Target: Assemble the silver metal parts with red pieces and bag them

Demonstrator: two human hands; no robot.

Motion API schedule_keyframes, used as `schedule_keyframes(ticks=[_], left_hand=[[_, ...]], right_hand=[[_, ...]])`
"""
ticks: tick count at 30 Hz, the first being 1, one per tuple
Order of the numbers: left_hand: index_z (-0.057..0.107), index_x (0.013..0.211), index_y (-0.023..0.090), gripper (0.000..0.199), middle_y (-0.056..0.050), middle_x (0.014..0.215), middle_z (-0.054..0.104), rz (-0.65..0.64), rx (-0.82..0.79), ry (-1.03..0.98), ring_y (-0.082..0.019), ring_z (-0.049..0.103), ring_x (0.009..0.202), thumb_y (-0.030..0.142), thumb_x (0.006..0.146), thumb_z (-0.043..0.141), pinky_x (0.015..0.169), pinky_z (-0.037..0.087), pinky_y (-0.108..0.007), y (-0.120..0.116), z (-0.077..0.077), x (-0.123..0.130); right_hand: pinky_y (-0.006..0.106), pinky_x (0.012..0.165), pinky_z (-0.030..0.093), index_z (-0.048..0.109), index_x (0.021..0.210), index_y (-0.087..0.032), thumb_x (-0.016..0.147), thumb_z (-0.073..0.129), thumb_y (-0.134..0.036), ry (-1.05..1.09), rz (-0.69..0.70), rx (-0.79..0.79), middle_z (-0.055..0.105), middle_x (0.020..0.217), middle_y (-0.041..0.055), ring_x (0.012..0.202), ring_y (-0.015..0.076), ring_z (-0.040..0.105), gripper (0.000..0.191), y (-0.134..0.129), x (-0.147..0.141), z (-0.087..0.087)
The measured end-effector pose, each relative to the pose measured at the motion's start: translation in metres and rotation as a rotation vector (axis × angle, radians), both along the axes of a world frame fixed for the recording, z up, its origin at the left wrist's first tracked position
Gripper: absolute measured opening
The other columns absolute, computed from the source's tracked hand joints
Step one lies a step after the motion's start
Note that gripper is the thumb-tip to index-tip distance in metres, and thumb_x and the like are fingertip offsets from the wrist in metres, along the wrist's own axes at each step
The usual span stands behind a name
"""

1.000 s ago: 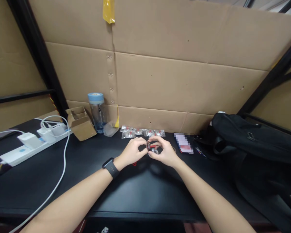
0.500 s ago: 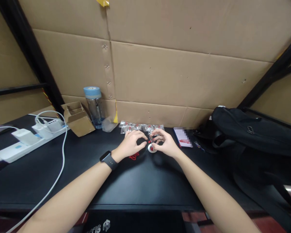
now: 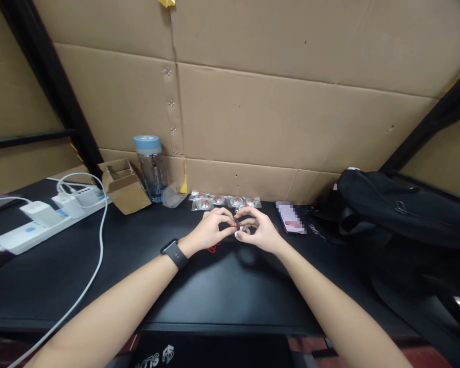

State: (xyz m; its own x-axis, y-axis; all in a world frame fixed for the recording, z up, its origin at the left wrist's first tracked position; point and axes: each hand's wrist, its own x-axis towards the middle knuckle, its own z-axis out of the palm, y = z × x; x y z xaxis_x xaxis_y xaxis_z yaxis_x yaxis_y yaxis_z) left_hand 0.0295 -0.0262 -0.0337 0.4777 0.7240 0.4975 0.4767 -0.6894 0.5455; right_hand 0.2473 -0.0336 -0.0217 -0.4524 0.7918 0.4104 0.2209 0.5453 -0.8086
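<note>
My left hand (image 3: 214, 228), with a dark watch (image 3: 175, 254) on its wrist, has its thumb and fingertips pinched at a small piece between the hands, too small to name. Facing it, my right hand (image 3: 258, 231) holds a small clear disc on edge between thumb and fingers. A small round white piece (image 3: 238, 235) shows under the right fingertips, mostly hidden by them. Red string (image 3: 213, 248) lies on the black table (image 3: 230, 291) below my left hand. Behind the hands are several clear packets (image 3: 236, 201) with round pieces and red bits inside.
At the left are a white power strip (image 3: 26, 235) with cables, an open cardboard box (image 3: 128, 191) and a blue-lidded bottle (image 3: 152, 171). A phone (image 3: 290, 218) lies right of my hands, and a black bag (image 3: 402, 209) fills the right side.
My left hand has moved right, and its fingertips now meet those of my right hand. The white round piece is more covered than before. The view has shifted slightly.
</note>
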Motion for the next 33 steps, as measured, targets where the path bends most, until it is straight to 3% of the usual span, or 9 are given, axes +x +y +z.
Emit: schedule_keyframes(ticks=[7,12,16,19,33], left_hand=[[0.078,0.091,0.028,0.012,-0.003,0.110,0.068,0.048,0.139,0.241,-0.024,0.057,0.111,0.036,0.091,0.069,0.103,0.035,-0.045,0.000,0.007,-0.016],[0.079,0.086,0.027,0.009,-0.003,0.109,0.069,0.000,0.123,0.376,-0.025,0.059,0.111,0.035,0.087,0.074,0.106,0.030,-0.044,0.007,0.016,-0.037],[0.080,0.084,0.028,0.011,-0.002,0.100,0.071,-0.111,0.077,0.451,-0.021,0.063,0.097,0.036,0.087,0.073,0.095,0.036,-0.036,0.011,0.019,-0.048],[0.081,0.083,0.031,0.007,-0.001,0.100,0.071,-0.152,0.068,0.499,-0.021,0.063,0.098,0.034,0.084,0.075,0.092,0.034,-0.034,0.010,0.018,-0.051],[0.081,0.076,0.030,0.014,-0.001,0.099,0.074,-0.166,0.051,0.422,-0.021,0.065,0.099,0.037,0.084,0.074,0.094,0.036,-0.033,0.009,0.019,-0.049]], right_hand=[[0.025,0.068,0.053,0.061,0.112,-0.023,0.067,0.074,-0.016,-0.279,-0.021,0.173,0.068,0.102,0.0022,0.080,0.0157,0.066,0.047,0.001,0.006,0.007],[0.027,0.073,0.049,0.064,0.112,-0.023,0.070,0.072,-0.018,-0.491,-0.149,0.207,0.071,0.100,0.0026,0.081,0.0175,0.065,0.043,0.016,0.037,0.019],[0.026,0.069,0.045,0.067,0.109,-0.023,0.064,0.072,-0.014,-0.727,-0.306,0.116,0.073,0.103,0.0045,0.080,0.0191,0.065,0.046,0.031,0.071,0.022],[0.027,0.068,0.044,0.069,0.105,-0.023,0.062,0.076,-0.016,-0.842,-0.325,0.028,0.074,0.102,0.0051,0.082,0.0210,0.066,0.044,0.039,0.087,0.017],[0.026,0.071,0.050,0.070,0.104,-0.021,0.065,0.073,-0.013,-0.824,-0.206,-0.056,0.074,0.100,0.0037,0.081,0.0188,0.068,0.041,0.050,0.102,0.008]])
